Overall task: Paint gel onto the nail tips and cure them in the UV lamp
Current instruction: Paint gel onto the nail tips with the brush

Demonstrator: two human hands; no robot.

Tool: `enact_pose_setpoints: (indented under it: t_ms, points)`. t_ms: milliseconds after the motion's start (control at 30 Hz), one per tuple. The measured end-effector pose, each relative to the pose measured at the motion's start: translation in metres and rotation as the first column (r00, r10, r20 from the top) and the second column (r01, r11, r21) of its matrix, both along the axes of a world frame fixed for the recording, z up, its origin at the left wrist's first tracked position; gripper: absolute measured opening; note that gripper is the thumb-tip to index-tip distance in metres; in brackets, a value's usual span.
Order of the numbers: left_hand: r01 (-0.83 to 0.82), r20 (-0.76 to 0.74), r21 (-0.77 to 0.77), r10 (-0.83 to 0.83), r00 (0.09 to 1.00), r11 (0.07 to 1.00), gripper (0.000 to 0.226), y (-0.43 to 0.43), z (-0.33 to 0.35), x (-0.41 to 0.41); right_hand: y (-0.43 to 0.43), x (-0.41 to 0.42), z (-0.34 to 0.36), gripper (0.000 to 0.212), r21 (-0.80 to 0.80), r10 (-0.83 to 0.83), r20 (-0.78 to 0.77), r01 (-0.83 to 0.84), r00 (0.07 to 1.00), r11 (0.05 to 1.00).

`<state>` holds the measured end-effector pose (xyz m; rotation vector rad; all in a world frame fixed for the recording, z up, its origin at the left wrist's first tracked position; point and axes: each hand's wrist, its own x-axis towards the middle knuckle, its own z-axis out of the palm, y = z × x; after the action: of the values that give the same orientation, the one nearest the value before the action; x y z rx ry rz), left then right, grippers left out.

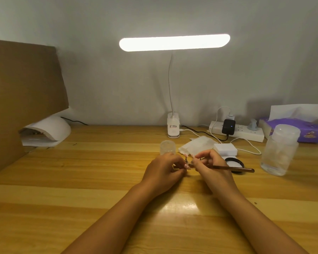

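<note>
Both hands meet over the middle of the wooden counter (81, 180). The left hand (163, 168) has its fingers (176, 165) curled inward, pinching a small pale-pink nail tip (187, 167) at their ends; whether a holder sits under the tip is too small to tell. The right hand (210, 165) pinches a brush (233, 168) near its front end. The brown handle runs out to the right, and the bristle end is close against the nail tip between the two hands.

The nearest clutter lies just behind the hands: a small clear jar (167, 147) behind the left hand, a crumpled white wipe (196, 144) and a white box (225, 149) behind the right. A round black-rimmed pot (235, 163) sits under the brush handle, which crosses in front of it. A tall clear plastic jar (279, 151) with a frosted lid stands further right.

The UV lamp (46, 131), white and domed, sits at the far left edge, well apart from the hands and partly tucked under a leaning sheet of cardboard (26, 85). At the back wall a lit desk lamp (174, 42) rises on a thin neck from its white base. To its right are a power strip (246, 133) with a black adapter (228, 127) plugged in and a purple tissue pack (305, 130).
</note>
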<state>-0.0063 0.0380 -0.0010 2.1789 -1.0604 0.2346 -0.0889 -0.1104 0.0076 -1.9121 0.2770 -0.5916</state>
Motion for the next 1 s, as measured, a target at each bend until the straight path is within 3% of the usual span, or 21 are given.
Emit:
enact_pose_setpoints:
  t_ms: [167, 400, 600, 1000]
  points:
    - [0.002, 0.016, 0.01, -0.002, 1.0, 1.0, 0.011, 0.0, -0.001, 0.001, 0.002, 0.0, -0.001, 0.009, -0.03, 0.059, -0.036, -0.06, 0.998, 0.998]
    - [0.016, -0.106, -0.097, -0.026, 0.994, 0.995, 0.008, -0.001, -0.001, 0.005, -0.003, 0.001, -0.001, 0.008, 0.049, -0.089, 0.065, 0.086, 0.994, 0.995]
    - [-0.039, -0.173, -0.086, 0.024, 0.985, 0.996, 0.006, -0.006, -0.002, 0.01, -0.007, 0.008, -0.001, 0.018, 0.076, -0.262, 0.133, 0.254, 0.956, 0.964]
    - [-0.107, -0.214, -0.025, 0.1, 0.972, 0.994, 0.01, -0.011, -0.002, 0.016, -0.01, 0.017, -0.004, 0.022, 0.072, -0.202, 0.062, 0.197, 0.977, 0.978]
